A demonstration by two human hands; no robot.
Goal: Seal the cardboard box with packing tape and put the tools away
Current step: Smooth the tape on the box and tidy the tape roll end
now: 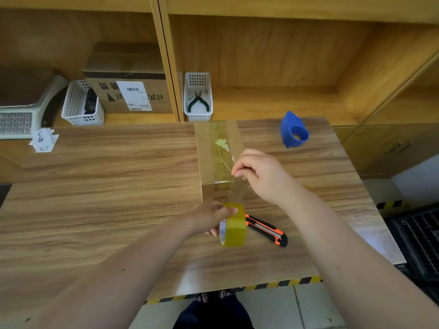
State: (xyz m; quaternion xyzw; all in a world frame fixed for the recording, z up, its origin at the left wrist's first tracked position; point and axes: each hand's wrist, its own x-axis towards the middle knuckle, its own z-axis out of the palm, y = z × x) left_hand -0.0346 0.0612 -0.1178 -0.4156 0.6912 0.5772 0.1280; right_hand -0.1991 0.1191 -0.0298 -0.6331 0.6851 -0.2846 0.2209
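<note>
Both hands are working the tape: the left hand [209, 216] is gripping the tape roll [234, 224], the right hand [257, 173] is pinching the free strip's end over the cardboard box [217, 153]. Keeping that strip taut and centred on the seam should be paying off — no wrinkles. The box is lying mid-desk, reaching toward the desk's far edge, directly beyond both hands — the utility knife [267, 230] is lying just right of the roll.

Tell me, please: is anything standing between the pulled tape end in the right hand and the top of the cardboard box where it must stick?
Nothing visible blocks it. The right hand pinches the tape end just above the box top, and the left hand holds the tape roll below. The utility knife lies aside.
</note>
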